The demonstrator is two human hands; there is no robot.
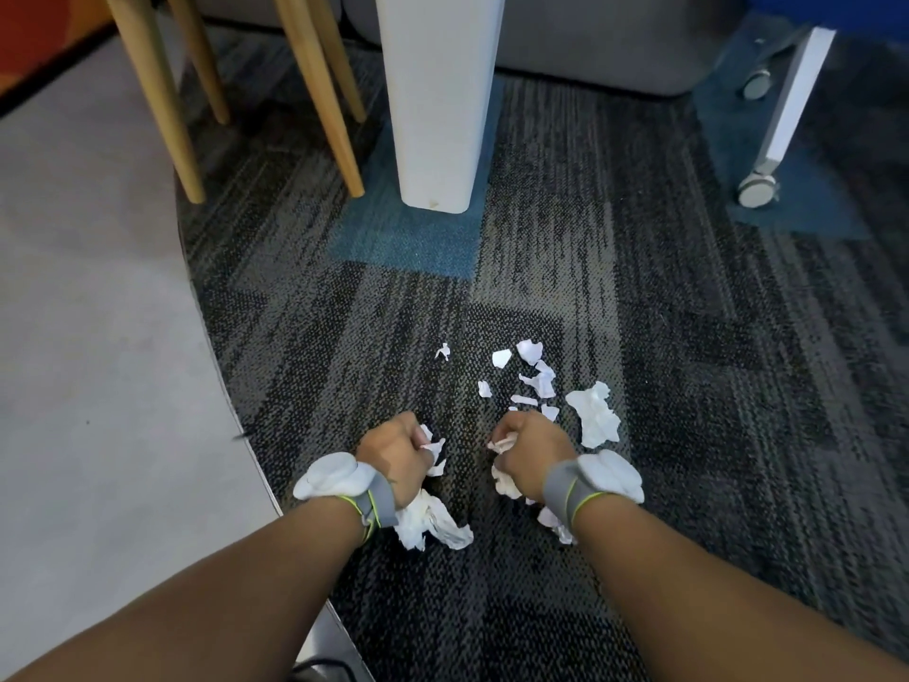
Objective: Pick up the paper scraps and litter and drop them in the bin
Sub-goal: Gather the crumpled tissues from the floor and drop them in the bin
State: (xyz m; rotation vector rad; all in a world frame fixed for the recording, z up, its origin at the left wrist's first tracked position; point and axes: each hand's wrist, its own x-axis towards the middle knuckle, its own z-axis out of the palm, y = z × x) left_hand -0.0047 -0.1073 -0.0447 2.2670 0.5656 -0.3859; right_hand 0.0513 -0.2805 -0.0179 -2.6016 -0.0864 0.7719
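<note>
Fingers of the left hand point(393, 457) are curled tightly round crumpled paper point(433, 526); the right hand point(533, 457) is clenched on torn scraps point(506, 479). Loose scraps point(541, 381) are scattered on the carpet point(688, 386) just beyond, the bin point(438, 100) farther back.

Dark patterned carpet point(639, 297) bears white paper scraps point(533, 381); white bin point(438, 105); wooden legs point(319, 96).

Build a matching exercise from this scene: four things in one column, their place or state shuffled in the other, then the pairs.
1. left hand
2. bin
3. large crumpled paper
4. caster wheel

A. white, upright beside the wooden legs
B. loose on the carpet, right of the right hand
C. grips a paper wad
D. far right, under a grey metal leg

Pairs: 1-C, 2-A, 3-B, 4-D
</note>
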